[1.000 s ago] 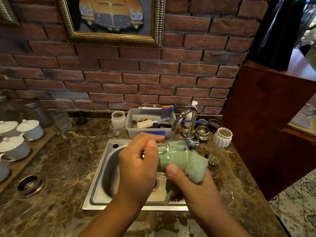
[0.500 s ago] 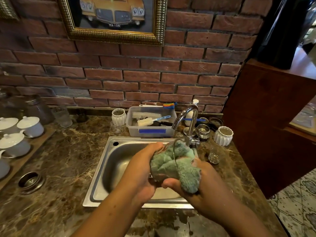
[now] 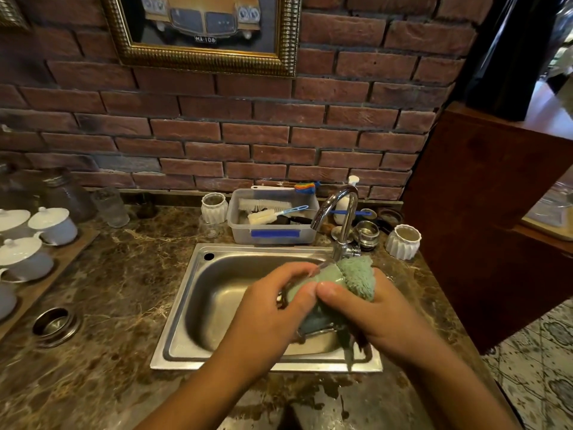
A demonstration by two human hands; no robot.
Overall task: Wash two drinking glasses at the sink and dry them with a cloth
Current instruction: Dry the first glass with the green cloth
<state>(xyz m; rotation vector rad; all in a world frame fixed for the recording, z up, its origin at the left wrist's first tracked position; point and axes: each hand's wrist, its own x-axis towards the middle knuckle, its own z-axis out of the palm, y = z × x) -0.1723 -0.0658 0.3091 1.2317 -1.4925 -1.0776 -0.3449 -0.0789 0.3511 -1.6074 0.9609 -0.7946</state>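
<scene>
Over the right half of the steel sink (image 3: pixel 198 293) I hold a clear drinking glass (image 3: pixel 299 288) on its side. My left hand (image 3: pixel 273 311) wraps its base end. A fluffy green cloth (image 3: pixel 356 276) is stuffed into the glass and spills over its mouth. My right hand (image 3: pixel 375 318) grips that cloth, thumb pressed on the glass wall. Hands and cloth hide most of the glass. A second small clear glass (image 3: pixel 212 231) stands on the counter behind the sink. No water runs from the tap (image 3: pixel 341 212).
A plastic tub (image 3: pixel 273 235) of brushes sits behind the sink, with white ribbed cups (image 3: pixel 214 207) (image 3: pixel 403 242) on either side. White lidded cups on a wooden tray (image 3: pixel 77 249) fill the left. A wooden cabinet (image 3: pixel 480 212) closes the right. The counter near me is wet.
Both hands have turned the glass and worked the cloth around in it. The pair of hands has sunk a little, toward the sink's right rim.
</scene>
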